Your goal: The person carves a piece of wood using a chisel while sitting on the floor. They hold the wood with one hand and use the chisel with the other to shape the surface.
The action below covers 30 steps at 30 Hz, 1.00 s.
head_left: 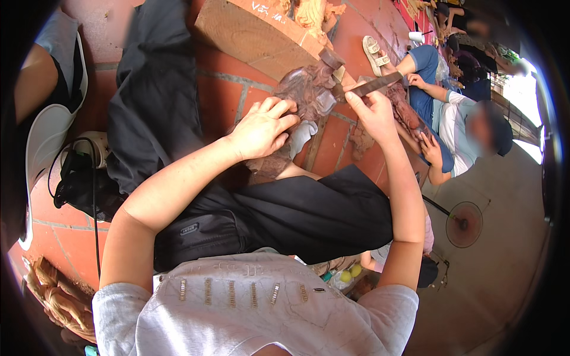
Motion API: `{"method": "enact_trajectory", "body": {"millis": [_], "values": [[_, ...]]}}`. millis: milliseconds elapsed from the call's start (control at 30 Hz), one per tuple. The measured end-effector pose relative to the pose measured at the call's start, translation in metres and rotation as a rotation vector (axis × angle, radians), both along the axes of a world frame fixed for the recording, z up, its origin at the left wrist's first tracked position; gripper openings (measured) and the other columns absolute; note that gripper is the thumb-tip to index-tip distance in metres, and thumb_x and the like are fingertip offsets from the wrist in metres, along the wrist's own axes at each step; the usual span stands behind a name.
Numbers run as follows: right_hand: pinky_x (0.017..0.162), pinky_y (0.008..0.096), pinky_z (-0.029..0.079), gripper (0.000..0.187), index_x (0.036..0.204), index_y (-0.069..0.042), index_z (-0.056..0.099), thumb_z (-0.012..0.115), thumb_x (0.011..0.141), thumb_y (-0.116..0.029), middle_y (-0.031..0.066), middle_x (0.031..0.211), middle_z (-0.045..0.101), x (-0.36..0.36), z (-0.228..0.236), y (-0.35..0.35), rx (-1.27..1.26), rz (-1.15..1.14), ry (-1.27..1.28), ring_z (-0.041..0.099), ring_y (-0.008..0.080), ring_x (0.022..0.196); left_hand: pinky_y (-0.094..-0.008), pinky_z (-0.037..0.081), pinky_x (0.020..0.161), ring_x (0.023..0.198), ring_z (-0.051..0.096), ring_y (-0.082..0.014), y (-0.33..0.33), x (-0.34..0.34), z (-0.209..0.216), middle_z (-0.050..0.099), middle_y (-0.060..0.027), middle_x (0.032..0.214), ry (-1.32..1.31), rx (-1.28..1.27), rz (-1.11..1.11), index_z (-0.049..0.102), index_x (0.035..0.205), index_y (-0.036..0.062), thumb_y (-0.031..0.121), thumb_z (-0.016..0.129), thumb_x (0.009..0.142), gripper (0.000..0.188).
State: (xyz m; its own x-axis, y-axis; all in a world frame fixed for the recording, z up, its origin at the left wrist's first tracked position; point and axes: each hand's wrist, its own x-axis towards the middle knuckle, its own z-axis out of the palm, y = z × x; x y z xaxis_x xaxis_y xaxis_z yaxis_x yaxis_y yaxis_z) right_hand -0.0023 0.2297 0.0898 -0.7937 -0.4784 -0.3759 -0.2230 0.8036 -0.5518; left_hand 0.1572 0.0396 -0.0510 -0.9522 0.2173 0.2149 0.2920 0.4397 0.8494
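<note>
A dark reddish-brown wood carving point(306, 89) with a glossy, knobbly surface lies before me between my legs. My left hand point(261, 127) rests on its near left side, fingers curled over it and holding it. In my right hand point(373, 113), thumb and fingers pinch a dark brown strip point(380, 84), which looks like sanding cloth. It runs up to the right past my fingers, close to the carving's right side. A rounded brown end piece point(331, 57) stands out at the carving's top. A whitish cloth point(303, 137) lies beneath the carving, beside my left fingers.
A large wooden block point(255, 38) with a pale carving stands on red floor tiles beyond. At the right, another person point(469, 118) sits handling a reddish carving point(404, 107). A white chair point(50, 142), a black bag point(89, 184) and a wood carving point(62, 299) are at the left.
</note>
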Motion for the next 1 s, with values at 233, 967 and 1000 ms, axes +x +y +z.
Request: {"method": "enact_trajectory", "body": {"millis": [233,967,1000], "values": [[0.073,0.0238,0.047,0.013,0.098,-0.001,0.065,0.064,0.095,-0.014,-0.0011,0.090,0.064,-0.010,-0.008,0.013,-0.115,-0.027,-0.032,0.058,0.0069,0.082,-0.0443,0.041,0.099,0.119,0.044,-0.0313,0.000,-0.001,0.002,0.046,-0.0078,0.131,0.000,-0.013,-0.008,0.059,0.121,0.0125,0.013,0.069,0.078,0.044],[0.091,0.0378,0.048,0.012,0.087,0.000,0.063,0.067,0.085,-0.011,0.0145,0.113,0.062,0.016,-0.005,0.006,-0.069,0.325,0.114,0.061,0.0295,0.106,-0.0445,0.042,0.099,0.118,0.044,-0.0317,0.001,-0.002,0.000,0.047,-0.0086,0.130,0.021,-0.002,0.003,0.059,0.121,0.0127,0.012,0.070,0.077,0.046],[0.088,0.0370,0.049,0.012,0.088,0.000,0.064,0.067,0.085,-0.011,0.0139,0.109,0.063,0.015,-0.006,0.005,-0.067,0.348,0.158,0.062,0.0284,0.102,-0.0445,0.042,0.099,0.118,0.044,-0.0317,0.001,-0.002,-0.001,0.047,-0.0085,0.130,0.027,-0.001,0.003,0.059,0.121,0.0127,0.012,0.070,0.077,0.046]]}}
